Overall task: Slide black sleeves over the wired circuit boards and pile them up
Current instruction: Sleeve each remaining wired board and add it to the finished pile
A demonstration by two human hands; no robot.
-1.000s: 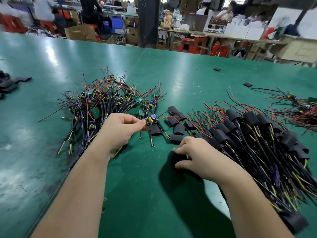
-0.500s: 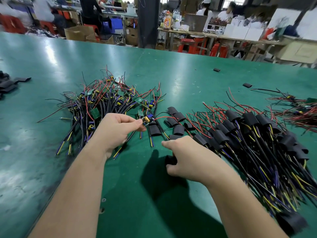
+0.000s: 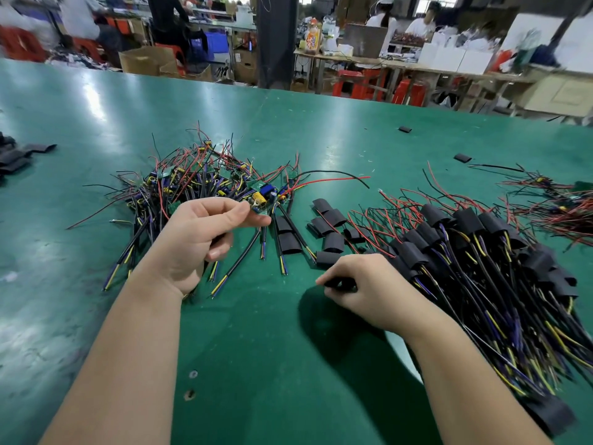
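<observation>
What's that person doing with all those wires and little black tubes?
The person's left hand pinches a small green wired circuit board near the tangled heap of bare boards. The right hand grips a short black sleeve low over the green table. The sleeve is not on the board yet. Boards already sleeved lie piled on the right.

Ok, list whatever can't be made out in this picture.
All in the head view.
Hidden: most of the black sleeve, covered by the right hand pinching it.
Too small: markings on the circuit board pinched by the left hand.
Cut off: the sleeved pile at the right edge, loose sleeves at the left edge.
Blurred: the back benches.
</observation>
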